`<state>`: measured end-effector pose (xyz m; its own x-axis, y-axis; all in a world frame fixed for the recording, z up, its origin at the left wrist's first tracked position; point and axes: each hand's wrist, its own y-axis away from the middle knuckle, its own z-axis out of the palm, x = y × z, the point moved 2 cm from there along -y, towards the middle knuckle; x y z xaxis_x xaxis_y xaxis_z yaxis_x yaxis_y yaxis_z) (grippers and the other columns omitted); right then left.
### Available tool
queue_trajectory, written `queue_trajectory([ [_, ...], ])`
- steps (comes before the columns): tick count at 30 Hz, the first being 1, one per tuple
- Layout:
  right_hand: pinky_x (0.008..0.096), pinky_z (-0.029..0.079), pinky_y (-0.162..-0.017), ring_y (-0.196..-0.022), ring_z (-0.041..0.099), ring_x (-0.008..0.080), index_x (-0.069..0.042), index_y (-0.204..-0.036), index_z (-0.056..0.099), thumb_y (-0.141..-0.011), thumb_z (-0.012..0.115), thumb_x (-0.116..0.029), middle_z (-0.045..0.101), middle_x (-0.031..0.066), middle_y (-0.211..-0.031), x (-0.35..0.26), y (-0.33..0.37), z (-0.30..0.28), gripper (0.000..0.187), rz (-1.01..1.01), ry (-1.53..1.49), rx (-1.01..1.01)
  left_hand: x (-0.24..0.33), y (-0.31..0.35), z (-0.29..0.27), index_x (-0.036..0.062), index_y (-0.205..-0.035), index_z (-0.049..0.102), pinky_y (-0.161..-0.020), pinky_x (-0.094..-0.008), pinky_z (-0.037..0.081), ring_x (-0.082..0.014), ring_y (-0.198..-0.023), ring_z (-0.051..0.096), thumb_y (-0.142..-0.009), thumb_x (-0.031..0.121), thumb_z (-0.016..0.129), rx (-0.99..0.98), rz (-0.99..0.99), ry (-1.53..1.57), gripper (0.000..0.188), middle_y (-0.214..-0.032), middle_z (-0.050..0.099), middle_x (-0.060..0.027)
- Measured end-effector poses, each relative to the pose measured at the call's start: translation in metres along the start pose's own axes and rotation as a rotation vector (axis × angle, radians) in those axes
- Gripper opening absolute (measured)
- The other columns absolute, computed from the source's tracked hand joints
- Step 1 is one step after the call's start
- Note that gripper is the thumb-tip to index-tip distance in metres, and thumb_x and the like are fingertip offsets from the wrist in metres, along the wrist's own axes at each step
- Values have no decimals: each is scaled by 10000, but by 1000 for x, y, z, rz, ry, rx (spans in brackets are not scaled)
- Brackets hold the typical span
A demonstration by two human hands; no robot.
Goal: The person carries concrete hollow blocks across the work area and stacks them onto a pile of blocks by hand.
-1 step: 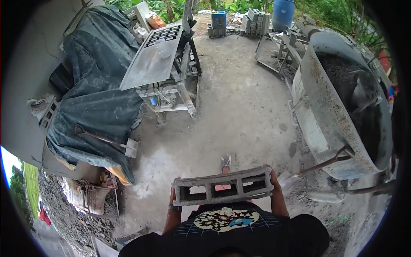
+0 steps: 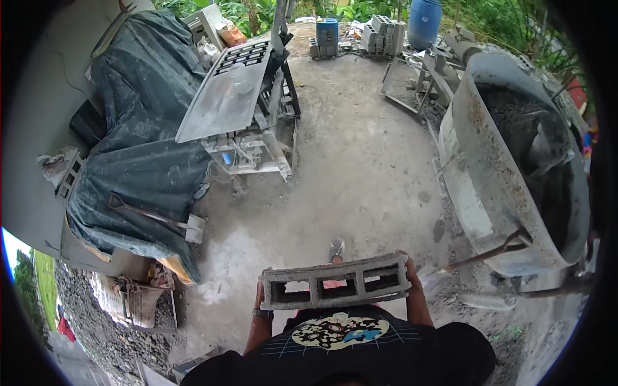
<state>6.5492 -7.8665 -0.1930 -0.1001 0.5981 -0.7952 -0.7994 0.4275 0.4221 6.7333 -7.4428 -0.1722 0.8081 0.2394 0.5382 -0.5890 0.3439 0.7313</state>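
Note:
A grey concrete hollow block (image 2: 320, 289) with three open cells is held level in front of my body, off the ground. At its left end, my left hand (image 2: 259, 293) is closed on it, with a band on the wrist. My right hand (image 2: 412, 275) grips the opposite end. The block's body hides part of both hands' fingers. Pink cloth shows through the cells, and one of my feet (image 2: 337, 248) is on the ground just beyond the block.
Ahead on the left stands a metal-topped work table (image 2: 225, 96). Beside it, a dark tarp (image 2: 148, 154) covers a heap, with a shovel (image 2: 151, 212) on it. A large metal tub (image 2: 483, 174) of dark material stands right; another shovel (image 2: 483, 251) leans there. Blue drums (image 2: 327, 35) stand far off.
The surroundings have shifted slightly down and left in the view. The concrete block stays between my two hands, in nearly the same place before me.

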Motion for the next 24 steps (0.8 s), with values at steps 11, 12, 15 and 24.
queue_trajectory([
  [11, 318, 474, -665, -692, 563, 159, -96, -947, 567, -850, 522, -365, 590, 33, -787, -216, -242, 18, 290, -17, -212, 242, 203, -247, 269, 65, -743, 598, -433, -312, 471, -206, -458, 552, -842, 487, 474, -30, -45, -220, 451, -600, 594, -94],
  [12, 315, 470, -661, -681, 559, 156, -99, -938, 567, -850, 520, -371, 585, 27, -776, -233, -273, 18, 289, -15, -199, 271, 216, -274, 288, 84, -782, 605, -464, -334, 483, -215, -497, 565, -832, 513, 471, -85, -59, -232, 452, -642, 608, -94],
  [15, 301, 458, -667, -672, 551, 146, -98, -915, 566, -853, 512, -375, 576, 12, -761, -276, -365, 6, 289, -24, -152, 319, 256, -348, 348, 104, -813, 607, -491, -349, 494, -222, -531, 574, -819, 532, 474, -98, -92, -229, 448, -673, 614, -85],
  [24, 315, 461, -675, -703, 541, 140, -128, -882, 570, -856, 492, -367, 566, 9, -772, -425, -666, -7, 253, 152, -205, 105, 383, -520, 517, 106, -762, 590, -443, -310, 461, -192, -466, 533, -813, 514, 501, 41, -47, -145, 421, -603, 572, -52],
])
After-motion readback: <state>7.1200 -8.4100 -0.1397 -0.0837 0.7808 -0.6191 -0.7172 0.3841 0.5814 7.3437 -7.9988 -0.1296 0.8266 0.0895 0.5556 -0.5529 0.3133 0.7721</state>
